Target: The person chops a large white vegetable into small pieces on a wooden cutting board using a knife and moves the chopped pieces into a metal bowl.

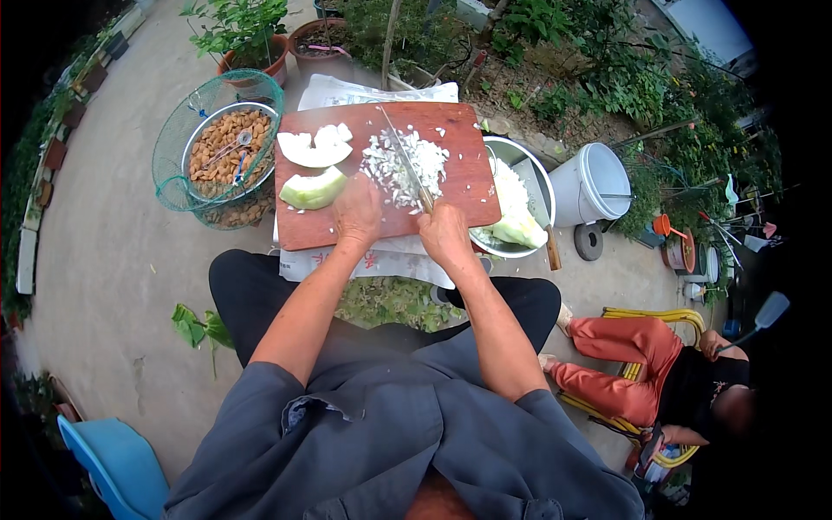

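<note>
My right hand grips the handle of a kitchen knife. Its blade points away from me across a heap of chopped white gourd flesh on a reddish wooden cutting board. Left of the heap, my left hand rests at the board; its fingertips are hidden from above. Close beside that hand lies a pale green gourd wedge. Farther back are a white curved gourd slice and a smaller white chunk. White crumbs are scattered over the board.
To the right, a metal basin holds chopped gourd, a gourd piece and a wooden-handled blade. Beyond stands a white bucket. At left, green netting surrounds a bowl of brown pieces. A person sits at right.
</note>
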The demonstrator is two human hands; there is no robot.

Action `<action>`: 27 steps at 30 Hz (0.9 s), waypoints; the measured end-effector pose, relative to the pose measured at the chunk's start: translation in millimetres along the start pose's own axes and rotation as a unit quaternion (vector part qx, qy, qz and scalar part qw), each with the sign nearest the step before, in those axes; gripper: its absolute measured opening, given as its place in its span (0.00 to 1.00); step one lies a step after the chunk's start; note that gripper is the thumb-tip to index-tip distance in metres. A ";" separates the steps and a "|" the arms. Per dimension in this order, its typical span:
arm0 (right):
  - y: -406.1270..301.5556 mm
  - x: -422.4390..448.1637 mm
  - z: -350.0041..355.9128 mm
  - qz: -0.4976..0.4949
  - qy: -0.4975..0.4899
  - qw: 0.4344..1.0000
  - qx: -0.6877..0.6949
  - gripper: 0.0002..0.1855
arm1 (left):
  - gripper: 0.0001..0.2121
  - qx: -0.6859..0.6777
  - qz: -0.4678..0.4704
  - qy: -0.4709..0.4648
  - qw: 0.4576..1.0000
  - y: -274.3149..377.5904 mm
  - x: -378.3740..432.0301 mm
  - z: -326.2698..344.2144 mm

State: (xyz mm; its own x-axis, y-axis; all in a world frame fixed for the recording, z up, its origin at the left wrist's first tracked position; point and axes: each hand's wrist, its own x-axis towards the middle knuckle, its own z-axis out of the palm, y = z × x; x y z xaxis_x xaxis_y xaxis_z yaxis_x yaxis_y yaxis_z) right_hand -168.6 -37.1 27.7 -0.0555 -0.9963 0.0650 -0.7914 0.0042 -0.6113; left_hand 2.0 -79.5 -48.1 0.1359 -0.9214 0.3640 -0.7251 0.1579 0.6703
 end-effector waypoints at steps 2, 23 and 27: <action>6.0 5.0 0.6 -0.012 -0.016 1.000 -0.005 0.14 | 0.07 0.000 0.010 0.015 1.000 3.3 -0.8 -1.5; 30.4 -4.6 -29.3 0.017 0.084 0.996 -0.015 0.14 | 0.07 0.000 0.025 0.024 0.999 2.3 -3.1 -0.6; 31.6 1.0 -40.3 0.017 0.066 0.998 -0.019 0.15 | 0.07 0.000 0.024 0.025 0.999 -0.3 -0.2 1.0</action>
State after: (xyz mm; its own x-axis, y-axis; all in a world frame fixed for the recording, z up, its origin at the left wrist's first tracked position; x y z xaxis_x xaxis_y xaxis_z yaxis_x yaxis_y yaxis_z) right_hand -218.2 -34.5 40.2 -0.1592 -0.9759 0.1495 -0.8098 0.0425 -0.5851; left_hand 1.5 -79.8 -49.0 0.1345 -0.8938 0.4277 -0.7318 0.2014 0.6511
